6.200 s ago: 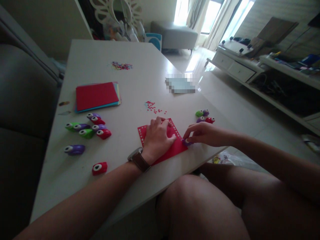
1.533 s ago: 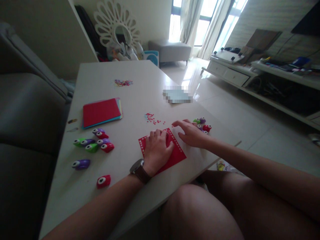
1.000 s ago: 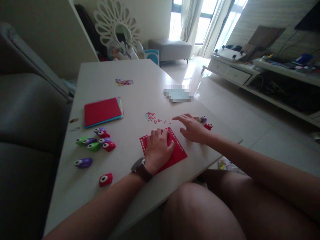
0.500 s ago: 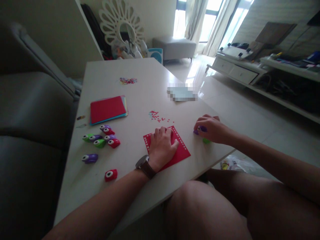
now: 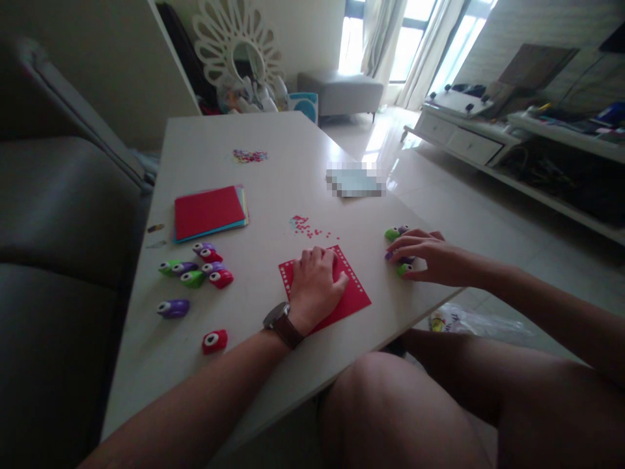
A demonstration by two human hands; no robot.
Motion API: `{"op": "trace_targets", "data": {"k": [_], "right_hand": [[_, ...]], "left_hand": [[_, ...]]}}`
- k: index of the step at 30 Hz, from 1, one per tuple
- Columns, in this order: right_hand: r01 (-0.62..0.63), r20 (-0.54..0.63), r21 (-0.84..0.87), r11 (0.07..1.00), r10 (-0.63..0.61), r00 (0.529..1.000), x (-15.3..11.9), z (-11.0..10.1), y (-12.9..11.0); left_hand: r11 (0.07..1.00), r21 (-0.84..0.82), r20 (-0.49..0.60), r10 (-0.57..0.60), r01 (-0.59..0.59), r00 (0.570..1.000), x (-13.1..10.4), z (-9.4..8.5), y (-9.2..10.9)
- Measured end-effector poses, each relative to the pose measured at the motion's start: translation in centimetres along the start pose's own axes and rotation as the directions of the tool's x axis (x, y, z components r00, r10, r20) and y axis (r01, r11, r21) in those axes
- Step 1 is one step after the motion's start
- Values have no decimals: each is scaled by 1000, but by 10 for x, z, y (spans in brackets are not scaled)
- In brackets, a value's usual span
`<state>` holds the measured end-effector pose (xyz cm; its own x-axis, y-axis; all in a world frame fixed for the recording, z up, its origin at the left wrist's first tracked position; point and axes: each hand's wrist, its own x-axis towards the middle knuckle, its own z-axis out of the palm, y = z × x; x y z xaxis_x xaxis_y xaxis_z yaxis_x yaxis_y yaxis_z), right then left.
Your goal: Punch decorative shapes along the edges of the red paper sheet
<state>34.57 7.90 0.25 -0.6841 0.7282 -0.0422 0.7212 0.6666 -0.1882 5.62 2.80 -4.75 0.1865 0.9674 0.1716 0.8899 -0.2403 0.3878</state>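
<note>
My left hand rests open on a red sheet of paper, with a watch on its wrist. Rows of small punched holes run along two edges of that sheet. To the right, my right hand hovers with fingers apart over a few small craft punches. A green punch is by its thumb, and a purple punch shows partly under the fingers. Just beyond them are another green punch and a second purple one. Whether the fingertips touch any punch is hard to see.
More punches in purple, green and red are grouped at the left, with a lone red punch nearer me. Behind them lies a stack of coloured paper. Red confetti is scattered beyond the sheet; a blurred-out pale item lies near the table's right edge.
My right hand has shifted slightly right and its fingers have spread off the purple punch, so more punches show around it. The left hand stays on the sheet.
</note>
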Motion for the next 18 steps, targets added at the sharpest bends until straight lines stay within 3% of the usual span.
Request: {"op": "trace_targets", "data": {"k": [18], "right_hand": [[-24,-55,2,1000,24,998,5,-5,-6]], "left_hand": [[999,-33,9,11,-10,1000,0,-1,-1]]}}
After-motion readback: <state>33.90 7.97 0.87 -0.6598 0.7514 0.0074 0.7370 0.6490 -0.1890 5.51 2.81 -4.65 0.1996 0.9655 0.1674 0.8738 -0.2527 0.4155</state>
